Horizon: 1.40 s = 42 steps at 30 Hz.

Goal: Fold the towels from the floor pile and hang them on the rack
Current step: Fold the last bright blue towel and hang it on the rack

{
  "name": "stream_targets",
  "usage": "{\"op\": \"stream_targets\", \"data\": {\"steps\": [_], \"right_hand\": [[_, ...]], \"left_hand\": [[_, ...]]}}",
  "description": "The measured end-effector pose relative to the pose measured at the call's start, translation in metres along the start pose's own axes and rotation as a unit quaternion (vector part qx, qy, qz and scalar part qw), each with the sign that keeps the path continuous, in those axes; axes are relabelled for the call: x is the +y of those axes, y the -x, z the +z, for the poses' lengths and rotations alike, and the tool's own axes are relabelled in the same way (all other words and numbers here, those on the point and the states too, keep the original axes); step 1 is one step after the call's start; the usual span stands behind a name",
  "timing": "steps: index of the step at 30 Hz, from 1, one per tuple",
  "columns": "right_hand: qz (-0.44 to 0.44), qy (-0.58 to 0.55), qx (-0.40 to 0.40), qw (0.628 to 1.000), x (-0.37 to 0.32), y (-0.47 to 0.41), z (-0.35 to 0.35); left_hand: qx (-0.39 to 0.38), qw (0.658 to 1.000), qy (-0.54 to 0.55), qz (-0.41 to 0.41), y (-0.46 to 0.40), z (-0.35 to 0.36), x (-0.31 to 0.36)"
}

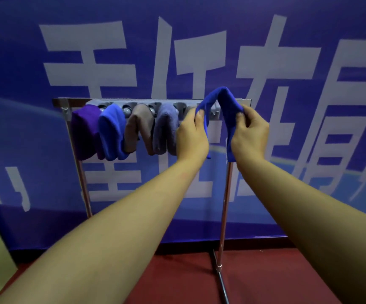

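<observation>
Blue towel [221, 102] is draped in a peak over the right end of the metal rack [72, 102], each hanging side pinched by a hand: left hand [192, 137] fingers grasping the left fold, right hand [249, 134] the right. Beside it hang purple [84, 134], blue [110, 134], tan [139, 126] and grey [165, 130] towels.

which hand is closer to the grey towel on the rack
Left. The left hand grips the blue towel right beside the grey towel; the right hand holds the blue towel's far side.
</observation>
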State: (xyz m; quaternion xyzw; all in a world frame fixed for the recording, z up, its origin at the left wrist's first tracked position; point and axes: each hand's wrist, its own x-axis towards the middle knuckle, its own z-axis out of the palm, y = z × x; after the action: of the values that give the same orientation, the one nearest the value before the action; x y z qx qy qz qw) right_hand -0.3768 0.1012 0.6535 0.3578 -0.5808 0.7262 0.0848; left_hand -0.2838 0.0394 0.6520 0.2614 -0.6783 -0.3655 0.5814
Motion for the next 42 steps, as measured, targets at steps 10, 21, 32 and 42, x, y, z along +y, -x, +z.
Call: {"op": "stream_targets", "data": {"steps": [10,21,32,42], "right_hand": [[-0.010,0.036,0.012,0.999,0.052,-0.062,0.023],[0.019,0.065,-0.074,0.995,0.100,-0.047,0.031],[0.025,0.066,-0.112,0.991,0.107,-0.039,0.027],[0.045,0.039,-0.122,0.991,0.098,-0.029,0.024]], "left_hand": [[0.034,0.999,-0.022,0.001,-0.049,0.059,-0.032],[0.025,0.998,-0.031,-0.050,-0.043,0.088,-0.085],[-0.035,0.995,-0.003,-0.092,-0.033,0.087,-0.093],[-0.073,0.993,0.009,-0.093,-0.026,0.075,-0.093]]}}
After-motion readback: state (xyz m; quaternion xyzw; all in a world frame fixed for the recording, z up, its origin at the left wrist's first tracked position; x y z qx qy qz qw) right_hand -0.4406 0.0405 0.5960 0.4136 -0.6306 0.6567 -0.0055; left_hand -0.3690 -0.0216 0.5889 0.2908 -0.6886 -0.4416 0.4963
